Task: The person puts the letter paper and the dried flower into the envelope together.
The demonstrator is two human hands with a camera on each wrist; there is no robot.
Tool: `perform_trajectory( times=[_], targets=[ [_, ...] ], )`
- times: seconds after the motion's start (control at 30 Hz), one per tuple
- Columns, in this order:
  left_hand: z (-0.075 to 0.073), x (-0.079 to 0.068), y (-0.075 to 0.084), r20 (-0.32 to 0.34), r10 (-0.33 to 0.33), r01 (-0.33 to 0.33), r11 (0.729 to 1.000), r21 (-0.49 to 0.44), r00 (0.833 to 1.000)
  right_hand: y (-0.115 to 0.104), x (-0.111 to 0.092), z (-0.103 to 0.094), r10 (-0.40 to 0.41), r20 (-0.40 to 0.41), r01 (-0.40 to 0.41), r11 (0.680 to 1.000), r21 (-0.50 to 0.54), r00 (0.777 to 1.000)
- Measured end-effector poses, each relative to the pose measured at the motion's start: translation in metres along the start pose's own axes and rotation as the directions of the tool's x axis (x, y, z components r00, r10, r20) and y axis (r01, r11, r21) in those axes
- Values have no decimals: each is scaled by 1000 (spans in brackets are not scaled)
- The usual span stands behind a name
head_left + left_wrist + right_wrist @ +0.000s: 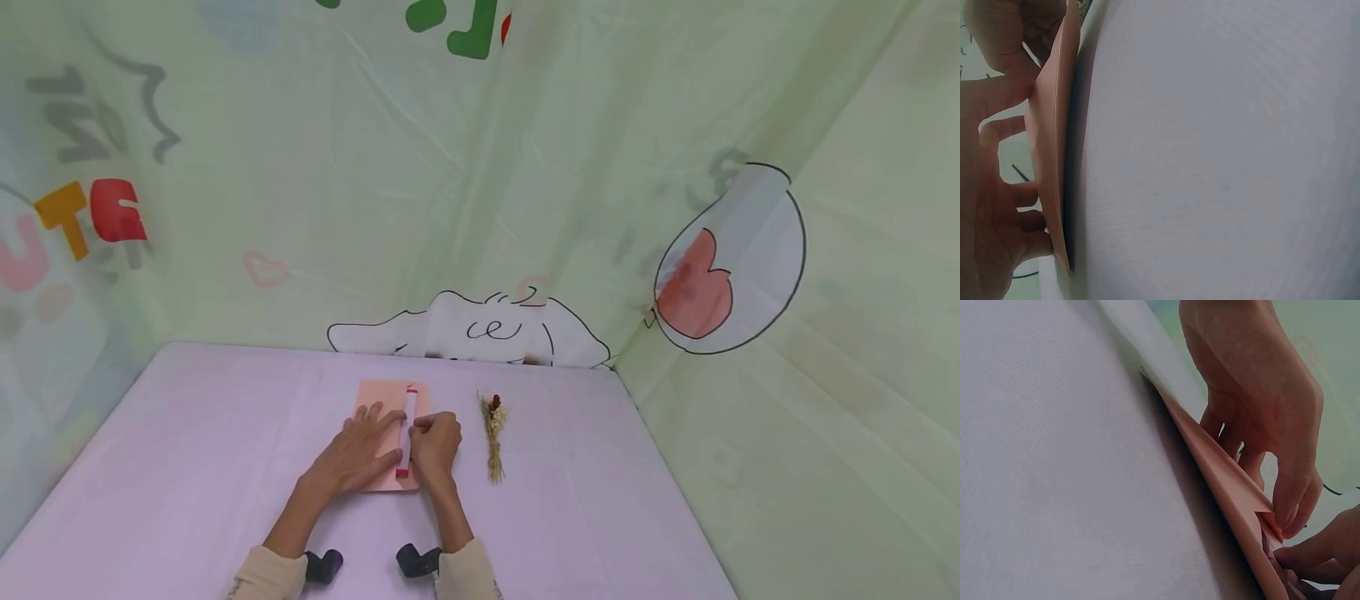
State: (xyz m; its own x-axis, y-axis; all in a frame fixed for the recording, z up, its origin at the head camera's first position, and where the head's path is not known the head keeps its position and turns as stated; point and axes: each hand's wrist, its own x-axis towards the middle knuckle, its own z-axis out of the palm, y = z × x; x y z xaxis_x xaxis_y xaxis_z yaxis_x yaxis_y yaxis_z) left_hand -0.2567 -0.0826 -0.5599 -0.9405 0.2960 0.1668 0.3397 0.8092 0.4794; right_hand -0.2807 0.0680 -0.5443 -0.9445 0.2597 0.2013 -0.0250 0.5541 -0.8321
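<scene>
Pink card (389,438) is needing firm steadying: left hand (356,450) is lying spread, right hand (437,443) resting curled by the right-edge strip (410,404), grip unclear.

Left hand (360,452) palm down, fingers spread, right hand (437,446) just beside it, fingers curled

paper (378,392) on table (225,433) — dried flowers (494,425) right of it
</scene>
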Motion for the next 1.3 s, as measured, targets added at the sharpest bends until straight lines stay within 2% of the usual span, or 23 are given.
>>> perform_trajectory(
  times=[0.17, 0.57, 0.77, 1.0, 1.17, 1.3],
  targets=[
    [-1, -1, 0, -4, 6, -6, 1000, -9, 1000, -4, 0, 1, 17, 47, -19, 1000, 24, 999],
    [-6, -2, 0, 5, 19, -19, 999, -41, 1000, -11, 0, 6, -30, 90, 27, 999, 38, 995],
    [-6, -4, -2, 34, 4, -1, 997, -77, 999, -11, -1, 6, -49, 77, 49, 999, 13, 996],
    [-1, 0, 3, 11, 35, -35, 998, -46, 999, -6, 2, 6, -41, 57, 43, 999, -33, 998],
    [-2, 1, 4, -9, 22, -22, 1000, -16, 1000, -6, 1, 0, -41, 121, 35, 998, 52, 992],
    [-3, -1, 1, -15, 25, -25, 999, -23, 1000, -5, 0, -9, -17, 188, -12, 988, 154, 982]
  ],
)
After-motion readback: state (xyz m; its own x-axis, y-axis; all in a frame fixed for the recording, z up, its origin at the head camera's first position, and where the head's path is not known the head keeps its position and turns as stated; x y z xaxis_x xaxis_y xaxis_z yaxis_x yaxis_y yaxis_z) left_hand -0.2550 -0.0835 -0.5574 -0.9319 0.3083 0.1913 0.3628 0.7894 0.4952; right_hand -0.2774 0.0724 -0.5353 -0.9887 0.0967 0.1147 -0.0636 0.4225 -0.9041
